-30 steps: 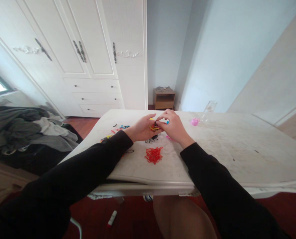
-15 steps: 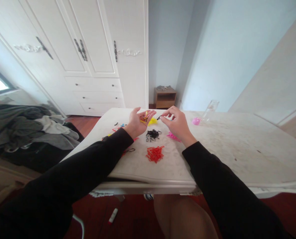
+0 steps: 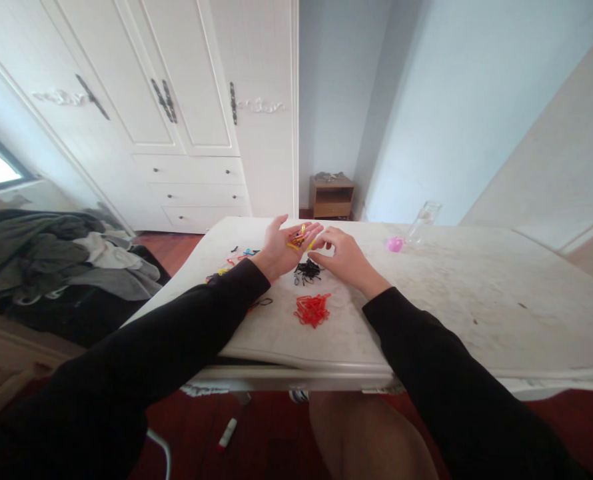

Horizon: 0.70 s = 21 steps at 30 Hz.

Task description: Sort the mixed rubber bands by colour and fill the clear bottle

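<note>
My left hand (image 3: 280, 249) is palm up with fingers extended, holding a few small rubber bands (image 3: 297, 239) in yellow, dark and other colours. Close beside it, my right hand (image 3: 340, 257) hangs over the pile of black rubber bands (image 3: 308, 271). Its thumb and forefinger are apart, and I see no band between them. Nearer to me lies a pile of red rubber bands (image 3: 312, 310). Yellow bands (image 3: 311, 245) show just past the left fingertips, mostly hidden by the hands. Mixed coloured bands (image 3: 236, 259) are scattered left of my left wrist, partly behind the sleeve.
The white table (image 3: 506, 293) extends to the right. Near its far edge are a pink object (image 3: 395, 244) and a clear glass vessel (image 3: 423, 223). Clothes (image 3: 76, 260) are heaped at the left. A small brown cabinet (image 3: 332, 197) stands beyond the table.
My right hand has come left and slightly down to above the black pile, and the black band it pinched no longer shows in its fingers. The left hand has shifted slightly right.
</note>
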Available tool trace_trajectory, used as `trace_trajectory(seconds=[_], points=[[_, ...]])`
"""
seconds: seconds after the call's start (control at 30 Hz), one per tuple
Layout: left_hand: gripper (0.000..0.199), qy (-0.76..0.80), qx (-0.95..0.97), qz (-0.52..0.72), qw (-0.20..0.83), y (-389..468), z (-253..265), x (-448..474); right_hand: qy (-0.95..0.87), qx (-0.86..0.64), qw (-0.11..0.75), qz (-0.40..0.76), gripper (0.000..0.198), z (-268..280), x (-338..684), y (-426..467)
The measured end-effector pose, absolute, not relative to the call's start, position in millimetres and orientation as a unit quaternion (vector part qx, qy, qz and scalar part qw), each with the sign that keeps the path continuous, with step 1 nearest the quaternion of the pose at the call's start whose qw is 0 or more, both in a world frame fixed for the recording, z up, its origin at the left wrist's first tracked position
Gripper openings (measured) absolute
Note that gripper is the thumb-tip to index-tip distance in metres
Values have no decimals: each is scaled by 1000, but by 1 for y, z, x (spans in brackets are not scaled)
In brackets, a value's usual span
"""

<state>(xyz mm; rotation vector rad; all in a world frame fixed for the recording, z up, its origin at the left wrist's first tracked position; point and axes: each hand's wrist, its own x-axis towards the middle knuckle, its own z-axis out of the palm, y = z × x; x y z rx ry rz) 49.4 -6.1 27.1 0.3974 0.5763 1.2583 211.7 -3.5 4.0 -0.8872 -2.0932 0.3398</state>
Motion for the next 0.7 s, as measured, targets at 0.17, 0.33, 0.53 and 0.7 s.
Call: trace_trajectory(seconds=[0.17, 0.33, 0.53, 0.7], points=[[60, 255, 235, 543, 764, -5, 23, 49, -818, -345, 442, 124, 5, 7, 212, -6], [62, 236, 281, 499, 785, -5, 20, 48, -812, -343, 458, 117, 6, 7, 213, -5], [58, 243, 285, 455, 808, -6, 20, 51, -771, -400, 489, 80, 15, 5, 219, -1], [56, 262, 281, 440, 812, -9, 20, 53, -768, -433, 467, 65, 13, 0, 221, 3]])
